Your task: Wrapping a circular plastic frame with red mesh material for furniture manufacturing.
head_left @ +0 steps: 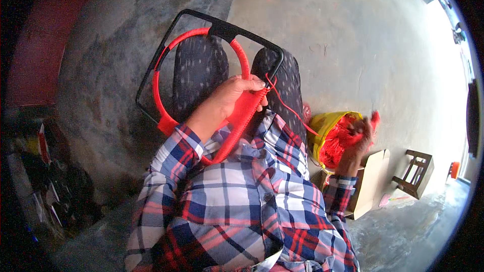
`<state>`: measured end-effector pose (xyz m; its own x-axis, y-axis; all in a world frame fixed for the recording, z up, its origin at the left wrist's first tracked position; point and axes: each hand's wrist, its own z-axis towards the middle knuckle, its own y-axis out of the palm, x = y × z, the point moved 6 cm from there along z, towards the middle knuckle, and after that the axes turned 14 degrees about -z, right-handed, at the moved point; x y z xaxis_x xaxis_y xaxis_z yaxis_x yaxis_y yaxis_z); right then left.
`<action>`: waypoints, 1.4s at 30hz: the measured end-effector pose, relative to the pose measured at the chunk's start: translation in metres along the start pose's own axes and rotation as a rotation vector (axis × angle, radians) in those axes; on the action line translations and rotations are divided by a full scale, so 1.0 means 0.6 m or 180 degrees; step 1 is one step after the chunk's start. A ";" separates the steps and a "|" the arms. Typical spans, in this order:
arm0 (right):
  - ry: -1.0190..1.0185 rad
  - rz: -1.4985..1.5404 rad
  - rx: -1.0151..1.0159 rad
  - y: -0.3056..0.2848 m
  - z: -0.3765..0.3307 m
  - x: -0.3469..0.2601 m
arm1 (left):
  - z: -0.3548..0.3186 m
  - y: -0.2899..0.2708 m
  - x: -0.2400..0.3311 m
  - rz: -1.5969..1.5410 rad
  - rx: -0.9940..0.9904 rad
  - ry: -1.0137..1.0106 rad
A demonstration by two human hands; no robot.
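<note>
My left hand (237,95) grips the lower right side of a black rectangular frame (169,35) that rests across my knees. Inside the frame sits a ring (157,88) wound in red, with black patches at its top and left. Red winding (237,133) also covers the frame's side below my thumb. From beside my thumb a loose red cord (290,108) runs toward a yellow bag or bucket (325,121) full of tangled red strands (338,143). Over its right edge is my right hand (360,138), smeared by motion, with a bit of red at its fingers.
Right of my lap lie an open cardboard box (370,184) and a small dark wooden stool (416,174). At the far right is an orange object (455,170). Dark clutter (53,196) fills the lower left, below a red panel (43,45). The floor (322,45) is bare concrete.
</note>
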<state>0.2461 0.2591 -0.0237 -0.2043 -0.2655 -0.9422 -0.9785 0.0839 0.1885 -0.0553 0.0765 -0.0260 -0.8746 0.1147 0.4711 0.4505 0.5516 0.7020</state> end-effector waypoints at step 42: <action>-0.3015 -0.3178 -0.2053 0.290 -0.093 0.000 | 0.010 0.020 0.001 -0.0576 -0.0368 0.0051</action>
<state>0.0740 0.2201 0.0245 0.3768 0.7589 -0.5311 -0.5969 -0.2395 -0.7657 -0.0513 0.0882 -0.0205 -0.9405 0.0087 0.3397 0.3048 0.4634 0.8321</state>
